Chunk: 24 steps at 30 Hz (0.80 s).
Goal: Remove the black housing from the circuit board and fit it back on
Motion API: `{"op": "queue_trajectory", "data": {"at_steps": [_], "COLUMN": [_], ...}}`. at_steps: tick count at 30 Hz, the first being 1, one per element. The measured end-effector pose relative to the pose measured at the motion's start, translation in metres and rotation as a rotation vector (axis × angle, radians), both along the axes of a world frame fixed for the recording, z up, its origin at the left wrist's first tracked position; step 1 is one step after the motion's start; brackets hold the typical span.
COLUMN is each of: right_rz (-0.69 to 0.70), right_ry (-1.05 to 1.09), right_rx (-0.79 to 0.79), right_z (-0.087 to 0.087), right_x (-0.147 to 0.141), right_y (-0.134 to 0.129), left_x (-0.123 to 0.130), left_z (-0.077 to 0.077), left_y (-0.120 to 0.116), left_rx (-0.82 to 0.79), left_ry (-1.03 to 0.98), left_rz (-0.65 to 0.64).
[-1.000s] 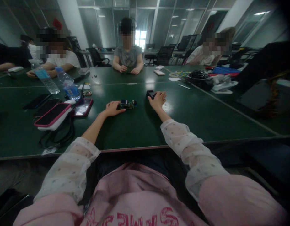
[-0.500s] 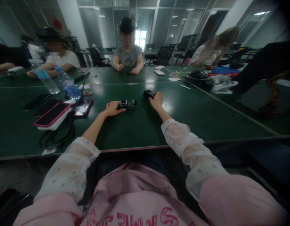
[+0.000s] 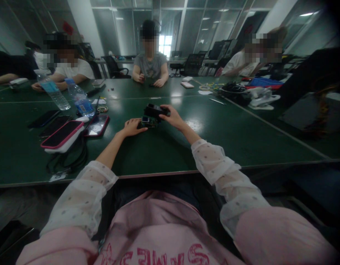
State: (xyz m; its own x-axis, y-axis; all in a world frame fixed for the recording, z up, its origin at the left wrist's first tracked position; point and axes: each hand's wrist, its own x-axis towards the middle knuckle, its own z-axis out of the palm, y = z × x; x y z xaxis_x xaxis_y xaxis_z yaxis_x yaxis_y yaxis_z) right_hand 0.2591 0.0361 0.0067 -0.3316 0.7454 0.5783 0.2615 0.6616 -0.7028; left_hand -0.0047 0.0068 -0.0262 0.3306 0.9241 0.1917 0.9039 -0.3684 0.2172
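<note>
On the green table, a small circuit board [image 3: 151, 125] with a little screen lies in front of me. My left hand [image 3: 132, 127] is closed on its left end, thumb at the near edge. A black plastic case [image 3: 155, 110] with openings in its upper face is gripped at its right end by my right hand [image 3: 172, 117]. The case is tilted just above and behind the board, and it covers part of the board's far right side. Whether the two touch I cannot tell.
Left of my hands lie several phones, among them a pink-edged phone [image 3: 63, 133], and black cables. Two plastic bottles, one a blue-capped bottle [image 3: 81, 99], lean there. A pen [image 3: 217, 101] and a white device [image 3: 262, 100] are at right. Other people sit across the table [image 3: 241, 136].
My right hand has moved left with the black case, bringing it from the right of the circuit board to above its far side. My left hand and the board stay in place.
</note>
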Motion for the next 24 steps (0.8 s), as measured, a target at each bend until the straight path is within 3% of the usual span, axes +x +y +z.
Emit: {"op": "queue_trajectory", "data": {"at_steps": [4,18,24], "right_rz": [0.089,0.188,0.219], "right_ry": [-0.034,-0.236,-0.246], "right_rx": [-0.028,0.0,-0.02], "right_z": [0.003,-0.015,-0.015], "right_x": [-0.005,-0.01,-0.009], "right_y": [-0.011,-0.011,-0.013], "left_x": [-0.001,0.0,0.001], "left_z": [0.0,0.002,0.003], "left_y": [0.0,-0.003,-0.004], "left_rx": [-0.019,-0.018,-0.021], "left_ry": [0.008,-0.027,-0.031], "left_rz": [0.012,0.032,0.029]}}
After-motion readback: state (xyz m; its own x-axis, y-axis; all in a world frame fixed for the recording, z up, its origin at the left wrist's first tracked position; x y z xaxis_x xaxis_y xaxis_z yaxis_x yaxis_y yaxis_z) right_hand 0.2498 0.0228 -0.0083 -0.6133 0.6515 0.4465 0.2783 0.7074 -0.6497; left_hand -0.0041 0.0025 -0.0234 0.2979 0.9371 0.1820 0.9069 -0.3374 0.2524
